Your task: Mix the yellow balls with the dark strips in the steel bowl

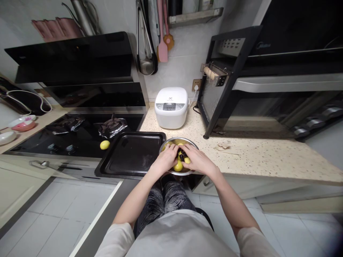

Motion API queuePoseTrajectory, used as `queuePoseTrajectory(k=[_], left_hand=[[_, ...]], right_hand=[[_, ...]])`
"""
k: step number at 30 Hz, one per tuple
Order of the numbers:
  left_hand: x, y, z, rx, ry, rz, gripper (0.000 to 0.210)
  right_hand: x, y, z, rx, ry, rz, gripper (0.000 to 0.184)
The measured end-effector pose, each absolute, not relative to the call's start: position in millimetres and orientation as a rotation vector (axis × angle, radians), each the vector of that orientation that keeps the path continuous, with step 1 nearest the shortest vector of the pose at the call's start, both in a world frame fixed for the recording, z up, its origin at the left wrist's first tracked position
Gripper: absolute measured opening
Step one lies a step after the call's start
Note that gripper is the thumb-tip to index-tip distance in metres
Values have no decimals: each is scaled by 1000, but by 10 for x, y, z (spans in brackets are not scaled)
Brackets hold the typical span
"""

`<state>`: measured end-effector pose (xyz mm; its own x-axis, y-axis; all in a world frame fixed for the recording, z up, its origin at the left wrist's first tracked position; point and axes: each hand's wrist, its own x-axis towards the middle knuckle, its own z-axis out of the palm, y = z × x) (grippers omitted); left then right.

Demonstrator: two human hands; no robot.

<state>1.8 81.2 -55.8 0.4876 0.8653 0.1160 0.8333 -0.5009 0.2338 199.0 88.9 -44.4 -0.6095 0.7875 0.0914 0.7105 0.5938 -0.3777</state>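
Handling yellow fruit (178,166), dark pieces (182,156), inside metal bowl (181,174)

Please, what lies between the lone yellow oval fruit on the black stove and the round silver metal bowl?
In the head view, a black, shallow rectangular tray lies between the yellow oval fruit and the silver bowl.

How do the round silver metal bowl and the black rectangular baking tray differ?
The bowl is round and silvery; the tray is rectangular and black. The bowl looks narrower than the tray. The bowl holds smooth yellow fruits, with the bare left hand and bare right hand over them; the tray's floor shows pale smudges. Both are open-topped, with raised rims.
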Motion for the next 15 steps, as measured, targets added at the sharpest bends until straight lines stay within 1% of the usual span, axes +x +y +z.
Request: queuePoseTrajectory(k=[3, 8, 13, 15], left_hand=[[66, 825, -541, 2623, 1507, 238, 53], [87, 796, -561, 2668, 1545, 216, 56], [46, 837, -627, 2673, 1562, 257, 42], [34, 865, -626, 2665, 1565, 272, 40]], right_hand=[[2008, 897, -456, -1220, -2556, 467, 68], [1983, 888, -443, -1301, -2517, 451, 57], [1977, 891, -489, -1276, -2485, 423, 62], [1973, 896, -503, -1282, -2486, 417, 62]])
